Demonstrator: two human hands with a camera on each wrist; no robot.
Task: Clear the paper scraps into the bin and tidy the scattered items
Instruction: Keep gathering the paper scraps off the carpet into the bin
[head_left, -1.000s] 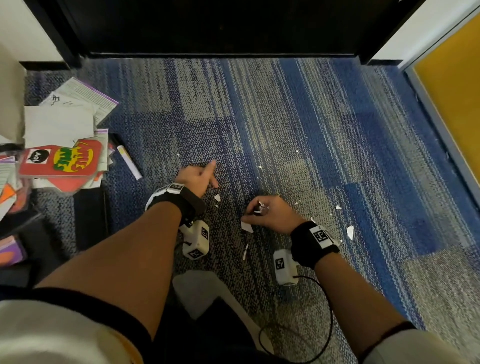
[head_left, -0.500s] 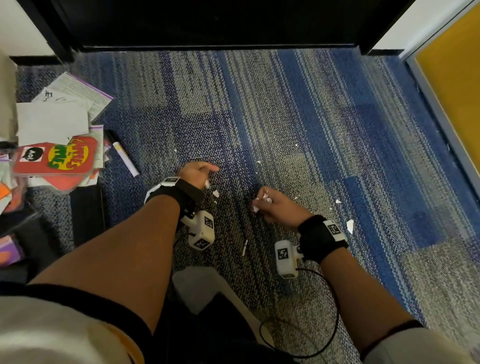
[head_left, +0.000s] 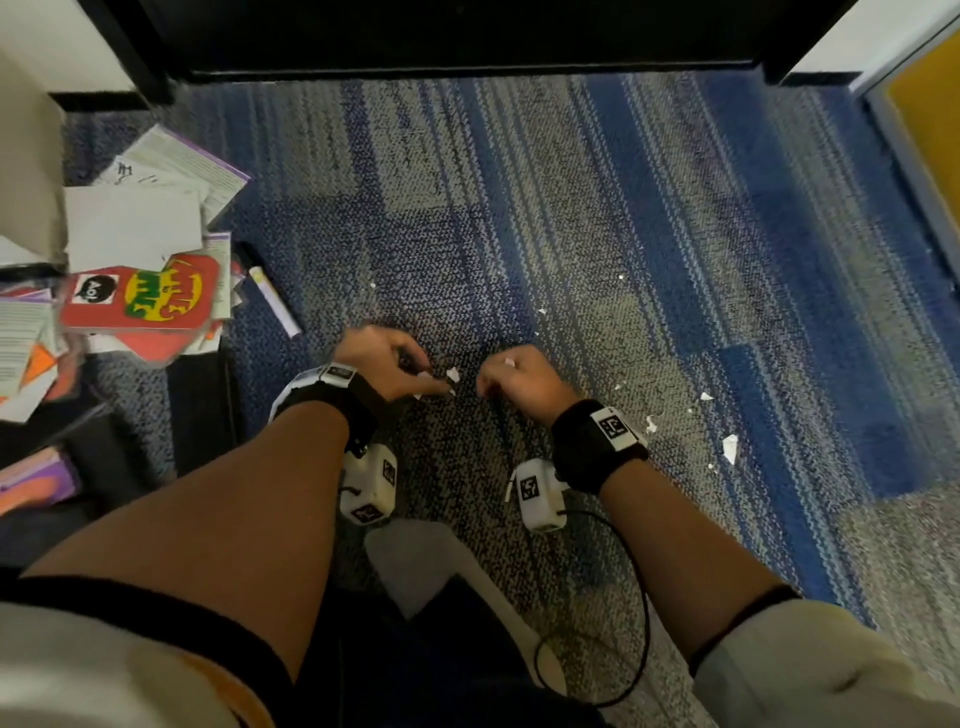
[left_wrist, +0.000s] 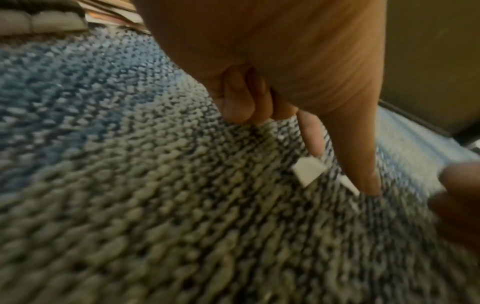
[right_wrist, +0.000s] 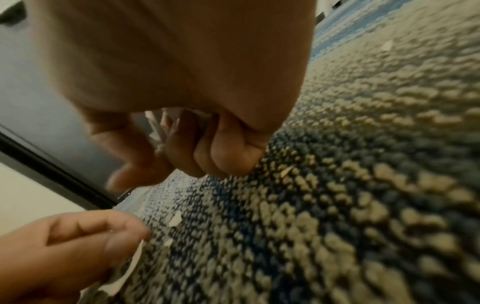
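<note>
Small white paper scraps lie on the blue-grey carpet (head_left: 571, 218). One scrap (head_left: 453, 374) sits between my hands, and more scraps (head_left: 730, 448) lie off to the right. My left hand (head_left: 410, 371) reaches down with two straight fingers (left_wrist: 358, 164) touching the carpet at a square scrap (left_wrist: 309, 170); its other fingers are curled. A white strip (right_wrist: 135, 261) lies under that hand's edge. My right hand (head_left: 511, 382) is a fist low over the carpet, gripping a bunch of scraps (right_wrist: 155, 127) inside its curled fingers (right_wrist: 228, 152).
A heap of papers (head_left: 135, 228) with a red card (head_left: 140, 296) on top lies at the left, and a marker pen (head_left: 275, 306) beside it. A dark doorway (head_left: 467, 31) runs along the far edge. A yellow panel (head_left: 930, 130) stands at the right.
My right hand took up the scrap it was touching, closed into a fist and moved up. My left hand dropped its raised finger and shifted right onto the scraps between the hands.
</note>
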